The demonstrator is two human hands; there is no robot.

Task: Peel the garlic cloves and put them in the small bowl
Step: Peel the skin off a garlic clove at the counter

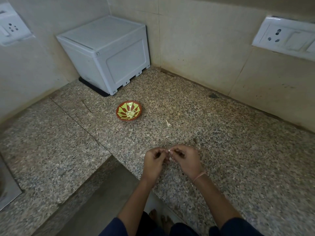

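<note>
Head view: left hand (154, 161) and right hand (186, 159) both pinch one garlic clove (169, 151), mostly hidden; small bowl (128, 112) beyond them.

Left hand (154, 163) and right hand (186, 160) meet fingertip to fingertip, fingers curled, pinching one small white garlic clove (169, 150).

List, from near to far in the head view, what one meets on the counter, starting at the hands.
Left hand and right hand, together pinching a garlic clove → peel scrap → small bowl → white box in the corner.
</note>
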